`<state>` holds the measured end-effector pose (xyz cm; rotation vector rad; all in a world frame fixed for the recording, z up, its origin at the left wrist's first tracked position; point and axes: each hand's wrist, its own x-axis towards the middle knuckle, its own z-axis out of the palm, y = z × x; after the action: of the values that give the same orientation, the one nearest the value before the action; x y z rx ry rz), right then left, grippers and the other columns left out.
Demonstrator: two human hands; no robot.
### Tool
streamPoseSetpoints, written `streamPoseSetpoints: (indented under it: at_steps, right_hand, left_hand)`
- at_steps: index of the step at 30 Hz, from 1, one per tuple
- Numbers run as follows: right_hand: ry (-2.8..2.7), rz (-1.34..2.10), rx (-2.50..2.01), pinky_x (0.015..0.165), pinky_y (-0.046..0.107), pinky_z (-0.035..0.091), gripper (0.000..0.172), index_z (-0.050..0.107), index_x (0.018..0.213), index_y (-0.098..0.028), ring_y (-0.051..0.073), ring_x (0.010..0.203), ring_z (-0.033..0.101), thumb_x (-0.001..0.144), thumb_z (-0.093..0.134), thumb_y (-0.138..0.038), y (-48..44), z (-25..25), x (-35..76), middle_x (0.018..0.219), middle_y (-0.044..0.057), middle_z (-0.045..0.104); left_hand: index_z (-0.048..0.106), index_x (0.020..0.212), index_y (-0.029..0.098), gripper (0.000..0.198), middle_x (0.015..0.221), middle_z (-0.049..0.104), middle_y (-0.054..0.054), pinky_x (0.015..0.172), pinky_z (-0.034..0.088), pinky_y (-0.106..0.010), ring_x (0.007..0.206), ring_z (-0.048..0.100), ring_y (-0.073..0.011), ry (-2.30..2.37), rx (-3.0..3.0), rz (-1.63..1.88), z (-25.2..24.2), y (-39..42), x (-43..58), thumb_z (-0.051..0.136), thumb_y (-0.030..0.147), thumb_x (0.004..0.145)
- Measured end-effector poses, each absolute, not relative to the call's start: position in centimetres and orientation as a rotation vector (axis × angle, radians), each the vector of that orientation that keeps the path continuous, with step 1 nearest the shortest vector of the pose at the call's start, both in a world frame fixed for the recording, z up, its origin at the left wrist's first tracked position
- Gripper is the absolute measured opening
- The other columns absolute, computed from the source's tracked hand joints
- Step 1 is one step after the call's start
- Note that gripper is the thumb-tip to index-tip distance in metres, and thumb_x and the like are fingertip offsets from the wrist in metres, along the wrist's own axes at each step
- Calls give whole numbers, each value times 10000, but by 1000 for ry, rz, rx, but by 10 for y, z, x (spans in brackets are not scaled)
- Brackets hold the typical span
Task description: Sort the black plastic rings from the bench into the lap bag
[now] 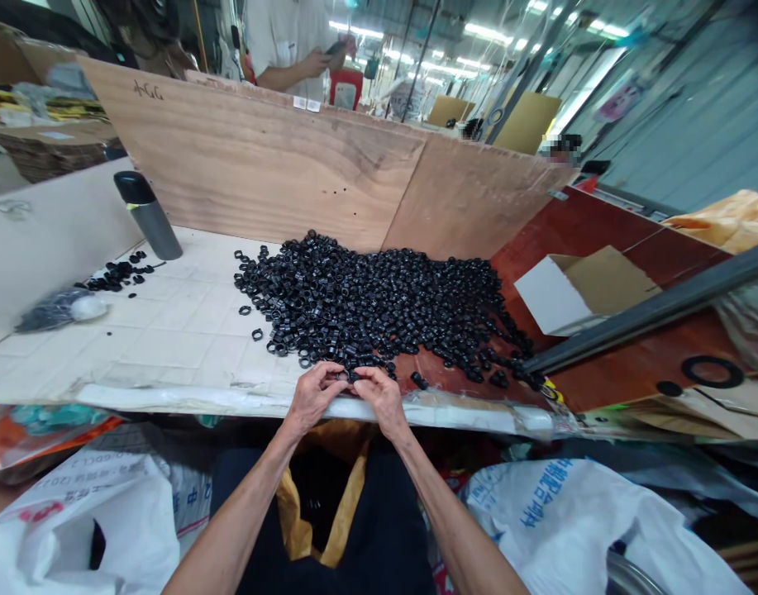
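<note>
Ring pile runs left-right; left hand, right hand pinching edge.

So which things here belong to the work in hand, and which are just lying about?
In use: left hand, right hand, ring pinched between both, ring pile.
Lying about: flask, small heap, plastic bag, box, white sacks.

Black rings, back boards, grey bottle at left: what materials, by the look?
Black rings: probably moulded plastic, maybe rubber; uniform shapes, slight sheen.
Back boards: plywood, bare; visible grain, raw edges.
Grey bottle: likely metal body, matte and smooth; its black cap is probably plastic.
</note>
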<state>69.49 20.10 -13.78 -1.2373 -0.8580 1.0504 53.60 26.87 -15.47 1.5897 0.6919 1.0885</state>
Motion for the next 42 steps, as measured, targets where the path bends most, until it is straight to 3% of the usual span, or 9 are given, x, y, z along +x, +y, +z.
streamPoseSetpoints:
  at_steps: [7,13,19,26,30,35,38,42]
  right_hand:
    - [-806,1006,-1197,813,355,596,315,716,1008,-195,193,758,726,751,793,-359,202,-140,690,866,35,753]
    - [-883,861,-1223,835,362,592,308,717,1022,-205,207,850,714,769,778,-370,202,-144,689,962,47,729]
    - [-1178,730,-1284,845,342,576,207,722,1026,-221,215,945,675,865,672,-340,202,-139,689,1039,68,690]
    - [-1227,698,-1333,823,347,567,209,722,1018,-220,221,922,666,874,652,-354,201,-135,689,1011,70,696]
    - [-1295,650,-1431,692,292,532,204,718,928,-213,177,727,639,909,613,-386,201,-133,688,886,47,686]
    - [-1377,431,-1595,654,266,459,338,662,677,-208,153,621,554,926,582,-423,207,-131,683,621,8,598]
    - [-1155,555,-1585,581,257,476,292,677,850,-198,143,552,564,873,647,-487,208,-130,678,627,-9,613]
    - [-1129,833,-1390,633,284,551,341,674,1071,-211,175,652,673,879,630,-489,202,-132,678,813,23,711]
  left_hand:
    - [718,1104,219,289,870,663,-17,744,580,-294,763,642,-150,788,1681,1086,-152,270,535,738,318,833]
    - [716,1037,202,234,1023,646,-48,721,597,-280,791,658,-137,727,1636,1115,-156,270,538,713,339,846]
    - [632,1094,191,417,975,707,-39,793,613,-323,814,689,-156,757,1486,1061,-158,268,538,802,383,765]
    - [678,993,185,289,982,694,-45,817,611,-331,876,697,-179,679,1504,1061,-154,267,536,760,397,813]
    - [722,987,195,214,1016,695,-62,878,576,-341,957,678,-194,679,1643,1124,-151,268,533,732,358,849]
    - [727,968,200,172,1002,715,-59,922,541,-350,980,672,-200,628,1742,1125,-149,267,532,723,335,860]
    - [732,990,205,173,1014,720,-62,919,539,-349,988,672,-203,643,1757,1115,-147,267,531,695,336,882]
    - [729,1024,210,205,1029,716,-65,863,556,-333,953,678,-200,715,1718,1141,-148,269,532,693,353,882]
